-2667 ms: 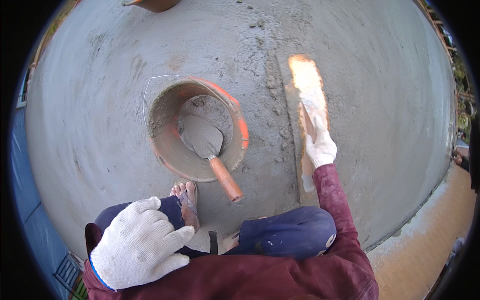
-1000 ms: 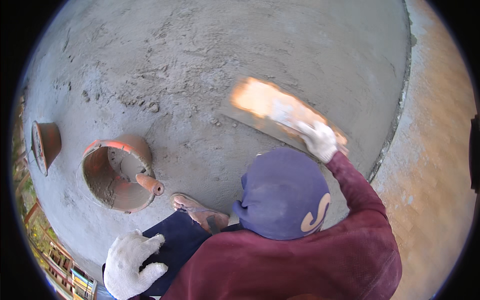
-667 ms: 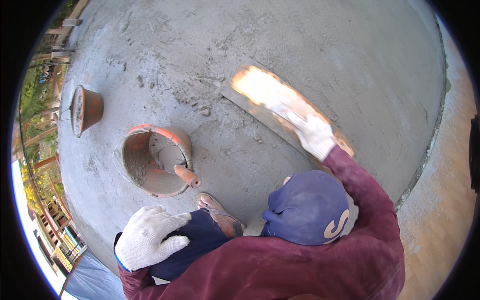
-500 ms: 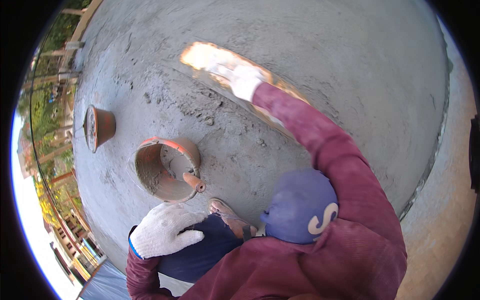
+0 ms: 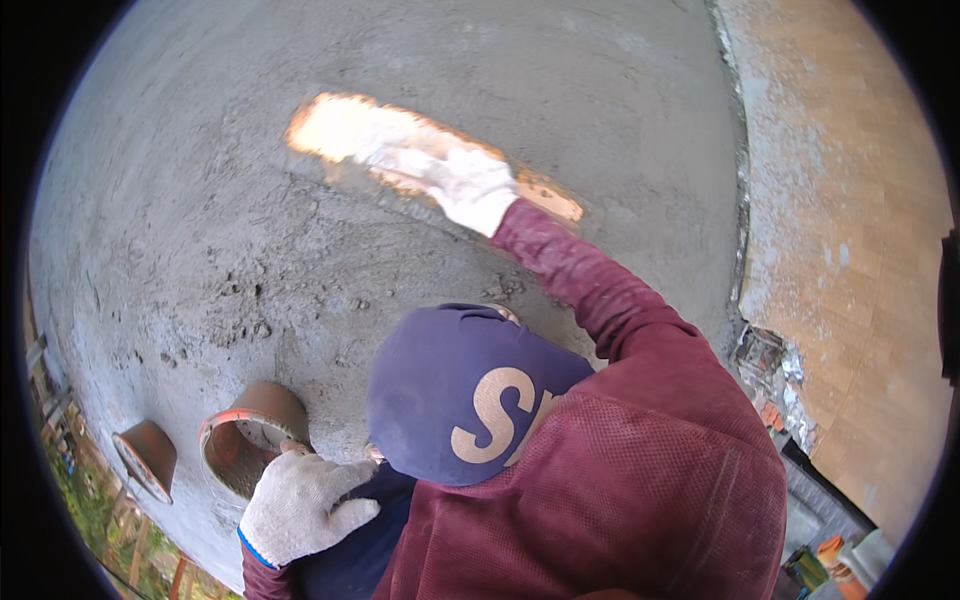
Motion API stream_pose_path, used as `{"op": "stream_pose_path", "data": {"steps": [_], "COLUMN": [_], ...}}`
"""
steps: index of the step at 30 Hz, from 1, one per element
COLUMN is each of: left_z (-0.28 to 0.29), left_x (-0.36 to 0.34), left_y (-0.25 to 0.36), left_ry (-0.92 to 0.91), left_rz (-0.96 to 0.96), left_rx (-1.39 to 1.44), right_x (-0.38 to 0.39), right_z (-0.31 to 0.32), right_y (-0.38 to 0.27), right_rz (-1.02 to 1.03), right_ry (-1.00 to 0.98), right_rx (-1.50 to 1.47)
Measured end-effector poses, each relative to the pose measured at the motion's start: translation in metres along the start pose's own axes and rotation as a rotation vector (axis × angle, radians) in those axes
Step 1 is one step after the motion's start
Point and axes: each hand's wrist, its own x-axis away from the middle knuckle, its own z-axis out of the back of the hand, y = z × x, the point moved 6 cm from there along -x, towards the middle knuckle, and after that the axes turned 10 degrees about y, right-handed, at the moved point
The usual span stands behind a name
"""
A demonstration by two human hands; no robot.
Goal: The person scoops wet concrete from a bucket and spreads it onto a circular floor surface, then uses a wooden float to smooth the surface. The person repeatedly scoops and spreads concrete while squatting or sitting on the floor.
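My right hand (image 5: 474,190), in a white glove and blurred by motion, is closed on a long wooden float (image 5: 335,125). The float lies slantwise across the wet grey concrete (image 5: 620,120). My left hand (image 5: 298,508), in a white knit glove with a blue cuff edge, rests on my dark-trousered knee (image 5: 380,510). Its thumb stands apart from the other fingers, and it holds nothing. Just beyond it sits a concrete-smeared bucket (image 5: 275,405) with an orange rim, leaning out of upright in this view. A tool's handle end shows at its rim, partly behind the glove.
Farther left stands a second, smaller bucket (image 5: 152,455). Rough lumps of concrete (image 5: 245,300) lie between the buckets and the float. On the right, a tan tiled floor (image 5: 850,200) borders the slab along a ragged edge. Debris (image 5: 835,560) and a broken corner are at the lower right.
The whole view has turned, so the buckets sit lower and farther left and more tiled floor shows. The float has moved away from the lumps with my right hand. My left hand stays on the knee.
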Motion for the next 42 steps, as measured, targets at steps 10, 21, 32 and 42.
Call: {"op": "stream_pose_path", "data": {"steps": [10,21,32,42], "left_z": [-0.005,0.022,0.038,-0.032], "left_x": [-0.016,0.0,0.07,0.178], "left_y": [0.008,-0.001,-0.023,0.004], "left_ry": [-0.093,0.206,0.556,0.791], "left_rz": [-0.218,-0.139,0.189,0.206], "left_rx": [-0.022,0.031,0.021,0.346], "right_x": [0.324,0.124,0.086,-0.173], "right_z": [0.011,0.032,-0.012,-0.063], "right_y": [0.272,0.273,0.007,-0.142], "right_rz": [-0.846,-0.615,0.346,0.311], "right_ry": [0.459,0.447,0.08,0.13], "right_rx": [0.167,0.066,-0.026,0.015]}}
